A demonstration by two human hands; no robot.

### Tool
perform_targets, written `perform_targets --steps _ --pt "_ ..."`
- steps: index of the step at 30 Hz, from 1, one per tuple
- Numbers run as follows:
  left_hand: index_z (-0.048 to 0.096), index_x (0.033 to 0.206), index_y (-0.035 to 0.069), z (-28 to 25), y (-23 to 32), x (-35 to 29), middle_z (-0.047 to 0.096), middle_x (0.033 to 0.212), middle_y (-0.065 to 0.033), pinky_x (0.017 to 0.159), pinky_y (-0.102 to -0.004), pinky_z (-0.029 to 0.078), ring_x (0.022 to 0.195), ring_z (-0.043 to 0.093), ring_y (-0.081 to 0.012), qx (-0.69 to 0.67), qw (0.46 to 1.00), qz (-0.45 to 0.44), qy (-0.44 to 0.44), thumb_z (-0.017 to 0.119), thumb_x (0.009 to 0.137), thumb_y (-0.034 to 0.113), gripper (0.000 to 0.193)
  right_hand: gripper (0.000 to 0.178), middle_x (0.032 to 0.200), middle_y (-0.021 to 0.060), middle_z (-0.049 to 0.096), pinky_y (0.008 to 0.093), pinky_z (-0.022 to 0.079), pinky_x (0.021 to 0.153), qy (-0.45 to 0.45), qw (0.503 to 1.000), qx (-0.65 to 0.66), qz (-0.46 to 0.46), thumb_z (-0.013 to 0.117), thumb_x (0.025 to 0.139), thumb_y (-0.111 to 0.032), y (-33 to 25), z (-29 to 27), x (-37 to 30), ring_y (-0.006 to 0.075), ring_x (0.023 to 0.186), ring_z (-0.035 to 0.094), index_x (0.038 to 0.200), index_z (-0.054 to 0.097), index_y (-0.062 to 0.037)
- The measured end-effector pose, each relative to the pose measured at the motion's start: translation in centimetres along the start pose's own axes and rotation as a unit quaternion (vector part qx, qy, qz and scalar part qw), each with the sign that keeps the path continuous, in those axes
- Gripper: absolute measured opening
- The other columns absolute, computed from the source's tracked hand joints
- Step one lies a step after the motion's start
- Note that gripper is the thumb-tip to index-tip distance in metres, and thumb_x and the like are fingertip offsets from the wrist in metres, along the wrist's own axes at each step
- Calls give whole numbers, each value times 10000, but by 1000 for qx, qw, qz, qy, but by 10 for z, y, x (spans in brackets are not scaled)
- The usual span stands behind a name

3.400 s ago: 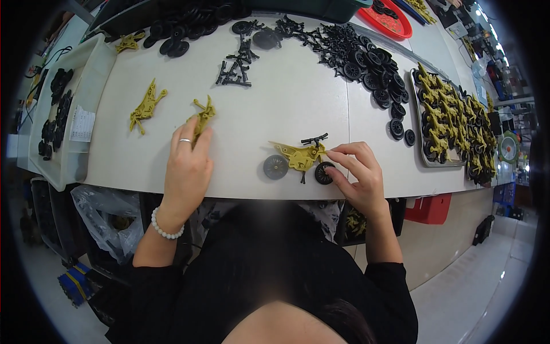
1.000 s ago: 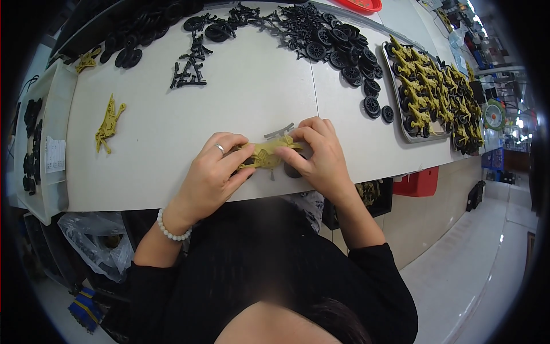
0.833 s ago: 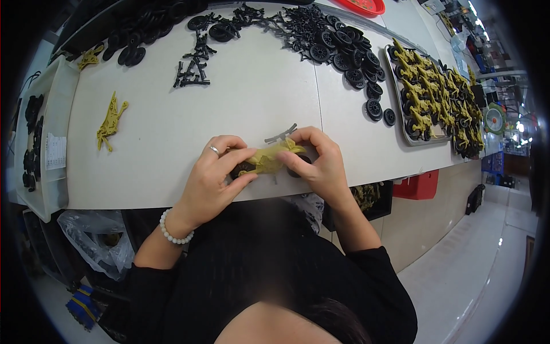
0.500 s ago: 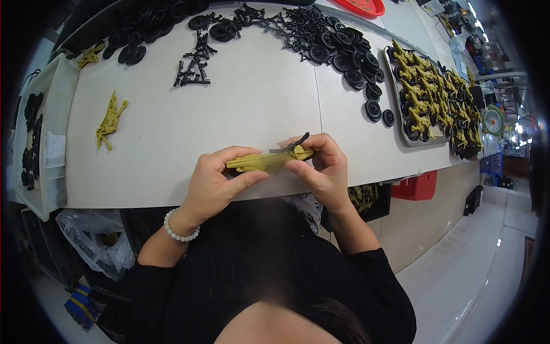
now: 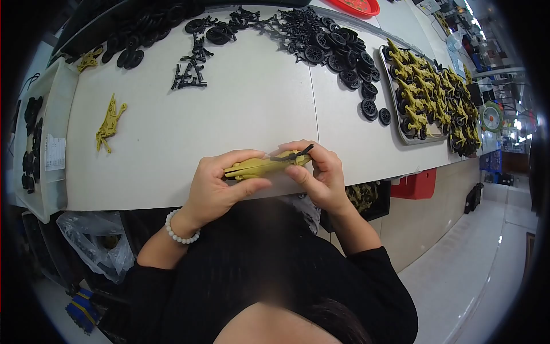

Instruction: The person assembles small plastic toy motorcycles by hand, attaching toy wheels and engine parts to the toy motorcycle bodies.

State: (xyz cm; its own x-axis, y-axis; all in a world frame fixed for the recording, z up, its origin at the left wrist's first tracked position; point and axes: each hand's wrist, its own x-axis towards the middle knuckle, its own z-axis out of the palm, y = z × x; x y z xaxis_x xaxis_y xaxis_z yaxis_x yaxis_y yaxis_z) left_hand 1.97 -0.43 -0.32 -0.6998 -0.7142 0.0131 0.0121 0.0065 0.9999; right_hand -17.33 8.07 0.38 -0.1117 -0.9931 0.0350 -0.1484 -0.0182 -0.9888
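Observation:
A yellow plastic toy motorcycle body [image 5: 258, 168] lies lengthwise between my two hands, just above the table's near edge. My left hand [image 5: 213, 182] pinches its left end between thumb and fingers. Around the right end are the thumb and fingers of my right hand [image 5: 322, 182]. A slim black plastic part [image 5: 297, 155] sits across that right end, with one tip sticking up past my fingers. How far it is seated in the body is hidden by my fingertips. Another yellow body [image 5: 110, 123] rests on the table to the left.
Black wheels [image 5: 369, 109] and small black parts [image 5: 189, 75] are heaped along the table's far side. At right, a metal tray [image 5: 395, 123] carries rows of yellow toy motorcycles. A white bin [image 5: 57, 189] stands at left, and a red basin [image 5: 366, 10] at the back.
The black part now lies closer along the top of the yellow body, with my right fingers over it. The body has tipped slightly. Both hands keep their hold.

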Motion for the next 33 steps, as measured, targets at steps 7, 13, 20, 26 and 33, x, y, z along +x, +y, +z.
perform_targets --steps 7,13,20,26,33 --pt "656 1019 -29 2 -2 -3 699 814 -99 641 -220 505 692 651 -110 82 994 71 27 756 785 106 289 311 966 96 674 291 472 815 -17 997 -59 -48 668 846 -182 -4 -4 5 183 913 624 1077 625 23" --pt "658 1005 -35 -1 1 -1 702 828 -101 624 -221 498 682 641 -103 52 998 35 6 751 796 130 282 307 949 108 661 301 485 820 -6 996 -91 -16 676 842 -208 -3 -4 3 209 903 636 1060 649 6" --pt "656 1006 -24 -3 -1 -1 691 820 -128 619 -259 505 658 658 -191 137 982 130 2 745 800 173 299 273 912 111 678 262 470 767 3 1000 6 7 647 855 -182 -4 -2 6 164 845 621 997 657 51" --pt "658 992 -19 0 -3 -1 689 806 -133 600 -280 500 654 661 -225 157 977 145 5 736 804 172 278 297 946 114 674 261 474 774 -15 999 25 33 641 862 -200 0 -7 4 157 862 616 1015 650 54" --pt "651 1015 -37 -1 -2 -3 693 821 -125 605 -260 496 666 648 -168 134 983 125 -1 712 837 179 287 275 835 64 652 227 461 707 0 998 20 59 636 875 -212 -1 -4 7 113 772 588 957 656 50"
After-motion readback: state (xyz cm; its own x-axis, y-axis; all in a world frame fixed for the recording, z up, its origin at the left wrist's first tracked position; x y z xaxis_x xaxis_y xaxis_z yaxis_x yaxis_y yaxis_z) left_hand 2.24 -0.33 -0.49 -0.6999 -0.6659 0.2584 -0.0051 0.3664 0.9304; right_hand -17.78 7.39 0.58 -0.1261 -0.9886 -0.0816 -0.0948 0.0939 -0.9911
